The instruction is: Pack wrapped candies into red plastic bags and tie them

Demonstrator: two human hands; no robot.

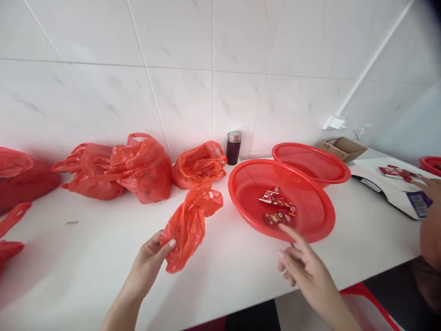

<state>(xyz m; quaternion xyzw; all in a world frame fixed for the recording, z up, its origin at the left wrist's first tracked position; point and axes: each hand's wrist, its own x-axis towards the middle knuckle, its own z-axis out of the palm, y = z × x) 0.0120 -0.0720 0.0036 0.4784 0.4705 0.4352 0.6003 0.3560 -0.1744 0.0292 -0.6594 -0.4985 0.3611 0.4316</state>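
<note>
My left hand (153, 257) grips the lower end of a crumpled red plastic bag (188, 230), its thumb pressed on the film and the bag held above the white table. My right hand (303, 269) is at the near rim of a red mesh basket (241, 209), index finger stretched out and the other fingers loosely curled, with nothing visible in it. Several small red printed packets (275, 218) lie in the bottom of that basket, just beyond the fingertip. Slight blur softens the right hand.
Filled red plastic bags (148, 170) stand along the tiled wall, beside an opened red bag (198, 168) and a dark flask (234, 148). A second red basket (310, 158) sits behind the first. Rightward are a cardboard box (344, 148), a scale (389, 184) and another person's hand (429, 191).
</note>
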